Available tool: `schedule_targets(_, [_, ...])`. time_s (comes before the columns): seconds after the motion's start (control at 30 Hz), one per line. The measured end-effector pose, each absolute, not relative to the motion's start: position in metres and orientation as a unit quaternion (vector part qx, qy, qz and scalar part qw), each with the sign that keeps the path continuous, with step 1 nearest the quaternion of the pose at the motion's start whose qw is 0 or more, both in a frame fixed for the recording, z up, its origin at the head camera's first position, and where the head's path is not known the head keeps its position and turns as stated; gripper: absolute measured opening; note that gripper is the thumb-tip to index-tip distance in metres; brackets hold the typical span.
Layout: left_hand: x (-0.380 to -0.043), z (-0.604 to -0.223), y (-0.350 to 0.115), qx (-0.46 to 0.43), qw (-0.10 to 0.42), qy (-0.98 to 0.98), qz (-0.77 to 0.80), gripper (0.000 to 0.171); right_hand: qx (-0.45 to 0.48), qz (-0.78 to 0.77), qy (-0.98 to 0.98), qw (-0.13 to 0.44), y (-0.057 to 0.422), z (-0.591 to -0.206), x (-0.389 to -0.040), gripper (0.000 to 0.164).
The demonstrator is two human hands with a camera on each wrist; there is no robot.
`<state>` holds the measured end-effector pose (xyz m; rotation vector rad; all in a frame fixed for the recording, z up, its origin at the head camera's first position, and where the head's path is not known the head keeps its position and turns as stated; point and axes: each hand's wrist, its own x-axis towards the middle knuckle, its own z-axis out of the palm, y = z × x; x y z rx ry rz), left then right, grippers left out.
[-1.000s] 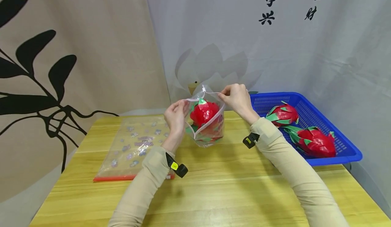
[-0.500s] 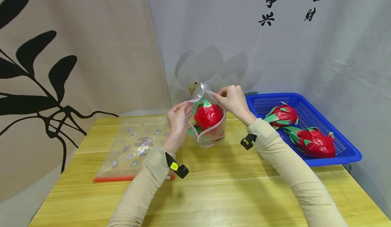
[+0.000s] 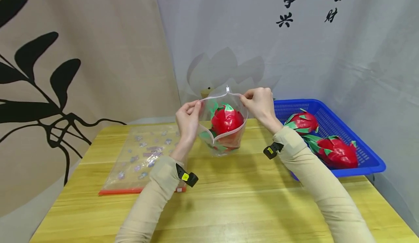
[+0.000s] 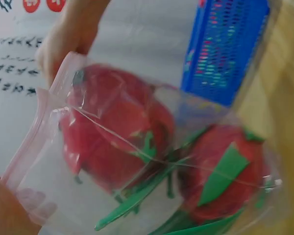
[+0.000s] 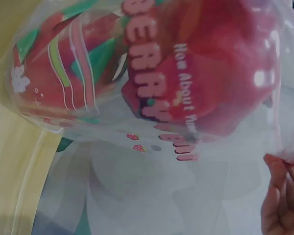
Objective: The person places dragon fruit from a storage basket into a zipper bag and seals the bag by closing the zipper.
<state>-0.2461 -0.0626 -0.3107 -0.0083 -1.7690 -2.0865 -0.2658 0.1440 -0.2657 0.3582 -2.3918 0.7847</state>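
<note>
A clear zip bag (image 3: 222, 150) with a pale slider stands spread at its mouth above the table. Inside it sits a glossy red dragon fruit (image 3: 227, 121) with green scales; the left wrist view shows a second dragon fruit (image 4: 223, 174) deeper in the bag. My left hand (image 3: 188, 121) pinches the left side of the rim between thumb and fingers. Opposite it, my right hand (image 3: 262, 104) pinches the right side. The right wrist view shows pink lettering on the bag and the fingertips (image 5: 279, 169) at its rim.
At the right, a blue mesh basket (image 3: 366, 159) holds two more dragon fruits (image 3: 340, 154). Flat on the left of the wooden table (image 3: 235, 206) lies another clear bag (image 3: 140, 159) with a red zip edge. A printed curtain (image 3: 131, 54) hangs behind.
The hands have drawn apart, the right one moving right and slightly up, so the bag's mouth is wider. The slider has shifted right and up. The basket and flat bag stay put.
</note>
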Motion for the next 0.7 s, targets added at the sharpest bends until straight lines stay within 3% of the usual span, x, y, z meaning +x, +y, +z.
schedule_targets(0.17, [-0.246, -0.289, -0.069, -0.036, 0.178, -0.692, -0.699, 0.021, 0.122, 0.325, -0.879, 0.327, 0.146, -0.26, -0.262, 0.026])
schedule_targets(0.4, [-0.251, -0.308, -0.068, -0.054, 0.115, -0.738, -0.663, 0.019, 0.048, 0.356, -0.885, 0.297, 0.148, -0.271, -0.266, 0.025])
schedule_targets(0.7, [-0.242, -0.329, -0.066, -0.09, 0.116, -0.749, -0.646, 0.024, 0.019, 0.365, -0.876, 0.314, 0.151, -0.275, -0.272, 0.026])
